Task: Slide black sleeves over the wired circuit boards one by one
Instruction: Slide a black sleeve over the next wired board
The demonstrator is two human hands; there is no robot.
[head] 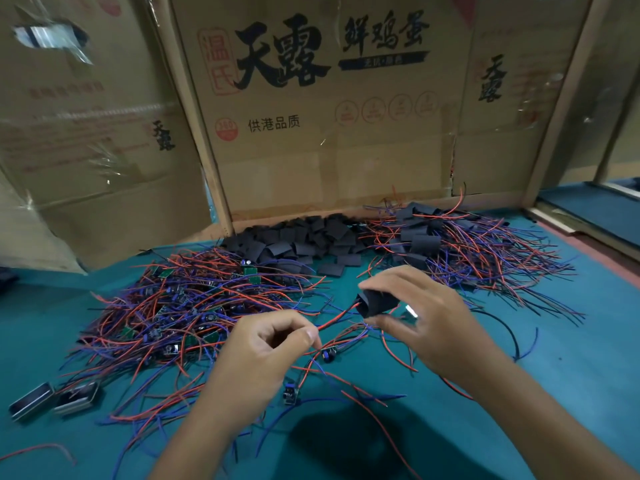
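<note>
The right hand (420, 317) holds one black sleeve (375, 301) between thumb and curled fingers, lifted above the green table (571, 393) with its open mouth turned toward the other hand. A red wire (337, 318) runs out of that mouth, so the sleeve appears already threaded onto the leads; whether a board sits inside cannot be told. The left hand (263, 355) has its fingers curled, thumb and forefinger pinching thin wires near the red one. That grip looks meant to keep the leads taut so the sleeve can travel along them.

Stock is laid out in three groups, which suits a feed-and-discharge order. A pile of bare wired boards (180, 306) lies at left, near the left hand. A heap of loose sleeves (298, 240) sits at the back centre against the cardboard wall (329, 116), within reach of the right hand. A pile of sleeved boards (450, 244) lies at right, well apart from the bare ones.

Two stray boards, one (329, 353) just beside the left fingertips and another (290, 393) nearer the viewer, lie on the table among loose wires. Two small metal cases (52, 401) rest at the left edge.

Judgement: the task is part done, with a large share of bare boards left. The tangled leads risk snagging neighbouring pieces.
</note>
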